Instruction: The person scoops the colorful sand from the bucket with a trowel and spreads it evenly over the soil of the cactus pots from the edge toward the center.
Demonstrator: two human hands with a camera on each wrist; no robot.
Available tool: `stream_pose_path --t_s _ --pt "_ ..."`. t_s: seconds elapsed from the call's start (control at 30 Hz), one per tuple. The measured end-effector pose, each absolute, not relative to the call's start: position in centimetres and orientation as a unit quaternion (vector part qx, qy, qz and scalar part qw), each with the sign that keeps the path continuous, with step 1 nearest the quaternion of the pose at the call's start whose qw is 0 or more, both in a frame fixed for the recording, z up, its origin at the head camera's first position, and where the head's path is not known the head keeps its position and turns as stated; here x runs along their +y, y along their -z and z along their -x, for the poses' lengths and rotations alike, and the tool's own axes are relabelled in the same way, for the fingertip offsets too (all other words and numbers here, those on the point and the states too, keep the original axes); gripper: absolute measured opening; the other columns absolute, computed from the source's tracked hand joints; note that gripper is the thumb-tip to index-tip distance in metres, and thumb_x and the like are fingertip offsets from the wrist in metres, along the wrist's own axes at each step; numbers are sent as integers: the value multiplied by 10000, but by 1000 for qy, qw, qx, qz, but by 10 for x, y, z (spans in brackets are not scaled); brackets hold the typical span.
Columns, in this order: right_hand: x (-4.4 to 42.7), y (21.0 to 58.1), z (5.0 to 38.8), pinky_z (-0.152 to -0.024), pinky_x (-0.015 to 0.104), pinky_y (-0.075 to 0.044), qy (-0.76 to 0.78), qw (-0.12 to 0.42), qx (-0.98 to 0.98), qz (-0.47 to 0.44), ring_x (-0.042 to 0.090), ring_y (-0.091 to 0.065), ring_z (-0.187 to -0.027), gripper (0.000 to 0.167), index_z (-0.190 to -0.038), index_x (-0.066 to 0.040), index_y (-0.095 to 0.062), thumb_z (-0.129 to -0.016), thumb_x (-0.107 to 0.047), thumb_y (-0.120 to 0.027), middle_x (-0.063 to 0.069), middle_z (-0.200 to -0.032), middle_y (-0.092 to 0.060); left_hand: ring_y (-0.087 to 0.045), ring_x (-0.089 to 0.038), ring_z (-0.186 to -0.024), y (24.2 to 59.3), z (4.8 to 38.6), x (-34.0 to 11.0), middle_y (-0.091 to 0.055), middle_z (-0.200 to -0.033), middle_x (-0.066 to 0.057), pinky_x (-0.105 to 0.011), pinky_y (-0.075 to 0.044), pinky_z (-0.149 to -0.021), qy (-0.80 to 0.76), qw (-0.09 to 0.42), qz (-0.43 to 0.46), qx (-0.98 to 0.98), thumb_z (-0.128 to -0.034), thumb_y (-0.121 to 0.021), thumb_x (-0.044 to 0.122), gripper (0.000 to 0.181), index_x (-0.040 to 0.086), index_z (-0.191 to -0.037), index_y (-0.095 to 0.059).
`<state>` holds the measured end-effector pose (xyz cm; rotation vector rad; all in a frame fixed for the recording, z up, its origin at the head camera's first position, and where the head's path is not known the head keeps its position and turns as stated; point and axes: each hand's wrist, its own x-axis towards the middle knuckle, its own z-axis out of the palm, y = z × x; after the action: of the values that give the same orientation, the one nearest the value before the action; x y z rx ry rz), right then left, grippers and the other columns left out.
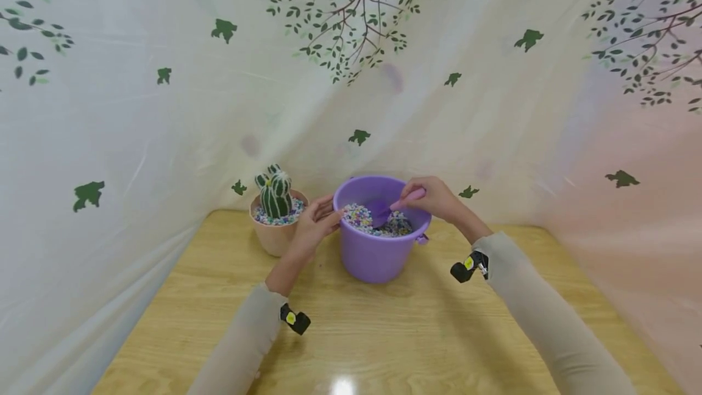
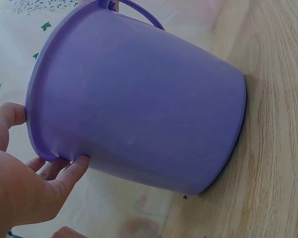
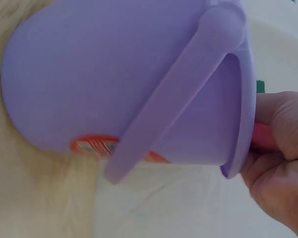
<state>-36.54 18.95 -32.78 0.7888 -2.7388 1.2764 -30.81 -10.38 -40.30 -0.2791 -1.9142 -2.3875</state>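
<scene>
A purple bucket (image 1: 375, 259) stands upright on the table, partly filled with small multicoloured pellets (image 1: 358, 217). My left hand (image 1: 314, 224) grips the bucket's left rim; in the left wrist view the thumb lies at the rim and the fingertips (image 2: 79, 166) touch the outer wall. Inside the bucket is a small shovel (image 1: 408, 199) with a pink handle and a purple blade, its lower end among the pellets. My right hand (image 1: 434, 197) holds that handle over the right rim. In the right wrist view the bucket wall hides the blade.
Just left of the bucket stands a terracotta-coloured pot (image 1: 274, 240) with a knitted-looking cactus (image 1: 276, 197) and similar pellets. The bucket's handle (image 3: 164, 106) hangs down its side. Behind the wooden table (image 1: 384, 337) hangs a leaf-patterned curtain (image 1: 307, 102).
</scene>
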Motion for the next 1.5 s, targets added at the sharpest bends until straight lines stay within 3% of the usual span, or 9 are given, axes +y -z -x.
stream_pose_path --t_s 0.1,0.17,0.37,0.8,1.0,1.27,1.5 --pt "187 324 365 -811 280 -606 -360 8 -905 -229 224 -751 -892 244 -1050 -9 -769 -850 -135 -832 121 -974 -791 -598 -275 -1262 404 309 -104 -504 -1512 -229 -317 -576 -987 774 31 94 -626 -977 -659 47 568 19 -1503 -448" --pt "186 323 366 -830 330 -624 -374 -11 -901 -219 263 -761 -894 249 -1061 1 -771 -852 -124 -827 146 -980 -789 -586 -301 -1287 403 308 -104 -499 -1518 -226 -329 -571 -999 773 31 96 -626 -980 -656 51 570 20 -1508 -442" --pt "190 326 365 -802 426 -637 -474 -61 -853 -211 342 -771 -862 260 -1100 108 -714 -877 -18 -762 216 -974 -766 -579 -305 -1297 402 309 -103 -522 -1505 -205 -338 -569 -1006 774 32 91 -625 -976 -663 59 564 35 -1500 -458" --pt "197 325 368 -870 414 -627 -515 -84 -827 -208 359 -762 -915 273 -1111 100 -693 -891 -42 -766 130 -946 -791 -619 -207 -1188 405 308 -104 -538 -1483 -212 -280 -580 -963 778 37 80 -622 -969 -657 33 559 28 -1495 -469" --pt "209 323 366 -871 341 -624 -541 -80 -813 -199 255 -777 -886 307 -1119 61 -696 -882 -105 -798 64 -930 -802 -622 -179 -1166 404 308 -105 -539 -1488 -191 -272 -582 -955 780 32 76 -621 -973 -660 44 557 45 -1497 -472" --pt "228 328 362 -865 366 -624 -642 -96 -737 -187 205 -780 -874 149 -1062 10 -702 -917 43 -706 65 -939 -803 -629 -176 -1149 402 307 -103 -528 -1492 -215 -319 -584 -972 778 36 77 -623 -971 -657 33 561 30 -1499 -466" --pt "233 327 360 -877 346 -622 -678 -103 -700 -199 192 -778 -859 162 -993 -41 -736 -915 89 -679 65 -913 -799 -622 -183 -1161 402 307 -104 -516 -1499 -223 -330 -579 -986 781 32 79 -619 -967 -649 16 567 21 -1501 -458"
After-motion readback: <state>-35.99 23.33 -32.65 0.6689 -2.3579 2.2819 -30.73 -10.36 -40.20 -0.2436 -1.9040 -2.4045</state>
